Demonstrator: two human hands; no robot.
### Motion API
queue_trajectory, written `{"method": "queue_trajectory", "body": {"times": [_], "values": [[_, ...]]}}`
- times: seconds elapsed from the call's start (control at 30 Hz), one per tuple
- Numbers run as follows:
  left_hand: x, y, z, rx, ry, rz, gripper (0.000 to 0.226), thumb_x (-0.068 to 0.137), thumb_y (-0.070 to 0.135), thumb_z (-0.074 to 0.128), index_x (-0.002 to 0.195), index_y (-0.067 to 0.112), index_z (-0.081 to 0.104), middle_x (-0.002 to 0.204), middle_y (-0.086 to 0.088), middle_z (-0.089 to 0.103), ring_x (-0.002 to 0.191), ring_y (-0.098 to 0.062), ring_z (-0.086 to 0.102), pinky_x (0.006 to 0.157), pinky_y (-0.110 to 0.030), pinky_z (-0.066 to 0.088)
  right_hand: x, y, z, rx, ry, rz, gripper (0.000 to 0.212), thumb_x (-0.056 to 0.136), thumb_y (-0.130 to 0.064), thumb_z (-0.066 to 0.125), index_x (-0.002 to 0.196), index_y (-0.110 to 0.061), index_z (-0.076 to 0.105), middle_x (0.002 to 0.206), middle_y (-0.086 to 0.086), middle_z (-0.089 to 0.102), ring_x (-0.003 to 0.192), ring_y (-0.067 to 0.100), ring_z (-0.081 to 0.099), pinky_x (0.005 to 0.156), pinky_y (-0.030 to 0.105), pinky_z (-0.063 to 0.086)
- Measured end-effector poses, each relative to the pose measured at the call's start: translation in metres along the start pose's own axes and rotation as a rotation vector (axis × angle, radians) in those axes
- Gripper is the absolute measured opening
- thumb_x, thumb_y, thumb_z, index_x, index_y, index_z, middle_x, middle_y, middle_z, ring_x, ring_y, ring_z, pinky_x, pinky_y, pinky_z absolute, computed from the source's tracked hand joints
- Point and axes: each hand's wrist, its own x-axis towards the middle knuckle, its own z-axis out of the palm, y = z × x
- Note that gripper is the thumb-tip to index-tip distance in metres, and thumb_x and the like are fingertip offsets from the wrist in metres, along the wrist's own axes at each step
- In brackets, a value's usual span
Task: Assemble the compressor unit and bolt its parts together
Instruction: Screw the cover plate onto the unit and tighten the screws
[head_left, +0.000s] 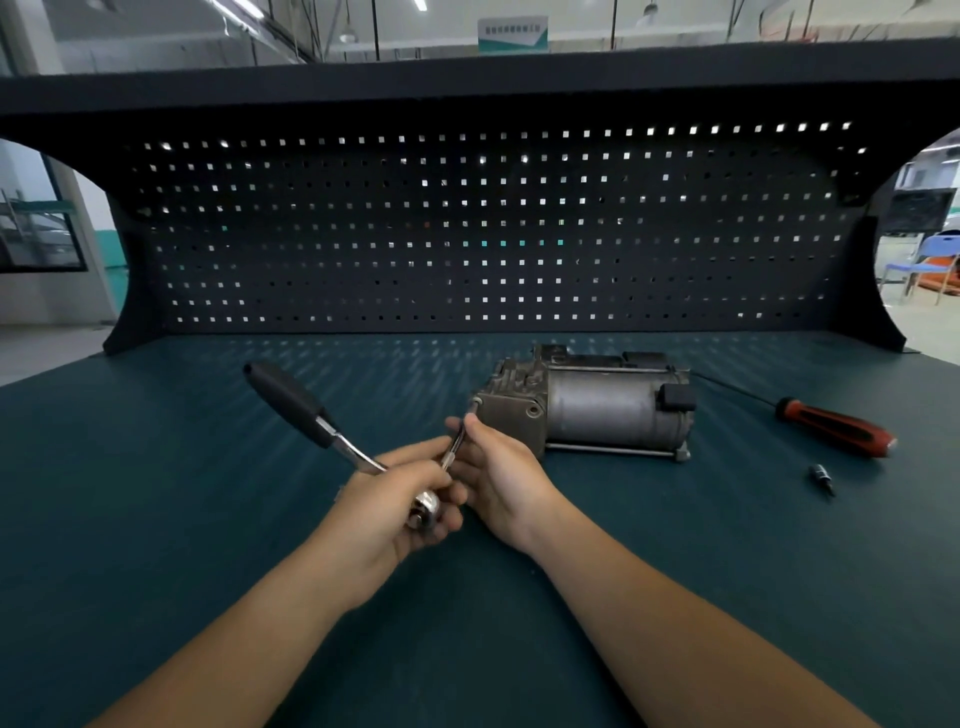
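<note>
Between the fingers (477, 435), ratchet (294, 404), tip against compressor (592, 410).

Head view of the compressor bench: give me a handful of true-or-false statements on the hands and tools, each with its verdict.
1. The left hand grips the ratchet at its head. True.
2. The right hand holds the screwdriver. False: it pinches the extension bar; the screwdriver lies on the bench.
3. The extension bar's far end meets a corner of the compressor. True.
4. The compressor hangs on the pegboard. False: it lies on the bench.
5. A small bit lies near the screwdriver. True.
</note>
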Motion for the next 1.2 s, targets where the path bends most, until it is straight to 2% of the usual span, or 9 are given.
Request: {"method": "queue_trajectory", "body": {"times": [0.1, 0.2, 0.37, 0.7, 0.87, 0.97, 1.07, 1.13, 1.2], "values": [[0.006, 0.007, -0.005, -0.436, -0.031, -0.157, 0.025, 0.085, 0.001, 0.039, 0.094, 0.0, 0.062, 0.055, -0.006, 0.059, 0.036, -0.006, 0.051, 0.035, -0.012, 0.042, 0.002, 0.001, -0.001, -0.046, -0.019, -0.016, 0.023, 0.097, -0.031, 0.045, 0.101, -0.013, 0.058, 0.063, 0.0, 0.067, 0.056, 0.009, 0.063, 0.066, 0.026, 0.052], [0.008, 0.008, -0.01, -0.379, -0.05, -0.167, 0.032, 0.084, -0.001, 0.036, 0.097, 0.007, 0.065, 0.053, -0.003, 0.053, 0.031, -0.004, 0.037, 0.03, -0.011, 0.031, 0.003, 0.002, 0.0, -0.073, -0.027, -0.02, 0.025, 0.097, -0.032, 0.044, 0.098, -0.012, 0.06, 0.076, 0.005, 0.068, 0.068, 0.014, 0.064, 0.089, 0.035, 0.048], [0.003, 0.004, 0.001, -0.07, -0.005, -0.033, 0.041, 0.083, -0.008, 0.037, 0.073, 0.007, 0.074, 0.048, -0.002, 0.048, 0.032, -0.008, 0.036, 0.033, -0.013, 0.027, 0.0, 0.0, -0.001, -0.024, -0.023, -0.01, 0.025, 0.098, -0.03, 0.041, 0.094, -0.012, 0.059, 0.058, -0.002, 0.064, 0.048, 0.008, 0.059, 0.062, 0.025, 0.05], [-0.002, 0.007, 0.01, 0.056, 0.046, 0.026, 0.032, 0.081, -0.011, 0.038, 0.066, 0.003, 0.063, 0.045, -0.002, 0.048, 0.03, -0.01, 0.037, 0.032, -0.013, 0.025, -0.004, -0.004, 0.0, 0.018, -0.018, 0.008, 0.026, 0.099, -0.028, 0.039, 0.088, -0.012, 0.057, 0.049, -0.005, 0.06, 0.043, 0.006, 0.057, 0.047, 0.019, 0.046], [0.003, 0.023, -0.019, 0.067, -0.033, -0.037, 0.027, 0.084, -0.004, 0.039, 0.082, 0.002, 0.065, 0.049, -0.002, 0.049, 0.031, -0.007, 0.033, 0.033, -0.011, 0.022, -0.002, -0.007, -0.008, -0.717, 0.409, -0.478, 0.031, 0.091, -0.033, 0.055, 0.063, -0.018, 0.056, 0.049, -0.01, 0.054, 0.046, 0.0, 0.049, 0.051, 0.019, 0.038], [0.003, 0.029, -0.045, 0.338, -0.058, 0.004, 0.031, 0.084, -0.005, 0.04, 0.074, 0.002, 0.068, 0.05, -0.008, 0.049, 0.03, -0.012, 0.032, 0.033, -0.015, 0.024, -0.004, -0.018, -0.03, -0.994, 0.598, -0.729, 0.018, 0.087, -0.03, 0.061, 0.077, -0.015, 0.06, 0.068, -0.006, 0.055, 0.066, 0.014, 0.054, 0.06, 0.029, 0.041], [0.006, 0.023, -0.052, 0.779, -0.084, 0.076, 0.033, 0.085, -0.004, 0.043, 0.069, 0.013, 0.067, 0.045, 0.003, 0.05, 0.031, -0.011, 0.04, 0.037, -0.016, 0.029, -0.004, -0.023, -0.05, -1.275, 0.66, -0.749, 0.025, 0.086, -0.03, 0.063, 0.1, -0.01, 0.061, 0.098, 0.002, 0.056, 0.091, 0.02, 0.055, 0.066, 0.027, 0.039], [0.009, 0.015, -0.051, 1.133, -0.111, 0.159, 0.038, 0.085, 0.004, 0.047, 0.057, 0.027, 0.06, 0.053, 0.011, 0.058, 0.044, -0.003, 0.051, 0.045, -0.017, 0.036, -0.004, -0.024, -0.055, -1.418, 0.581, -0.792, 0.045, 0.082, -0.031, 0.066, 0.121, -0.011, 0.054, 0.127, 0.005, 0.048, 0.117, 0.021, 0.046, 0.085, 0.031, 0.043], [0.014, 0.008, -0.051, 1.392, -0.145, 0.205, 0.034, 0.084, 0.014, 0.05, 0.052, 0.026, 0.048, 0.073, 0.008, 0.062, 0.066, -0.009, 0.057, 0.059, -0.025, 0.043, -0.001, -0.026, -0.057, -1.625, 0.432, -0.792, 0.068, 0.08, -0.035, 0.068, 0.138, -0.016, 0.038, 0.148, 0.005, 0.029, 0.137, 0.021, 0.025, 0.107, 0.038, 0.028]]}}
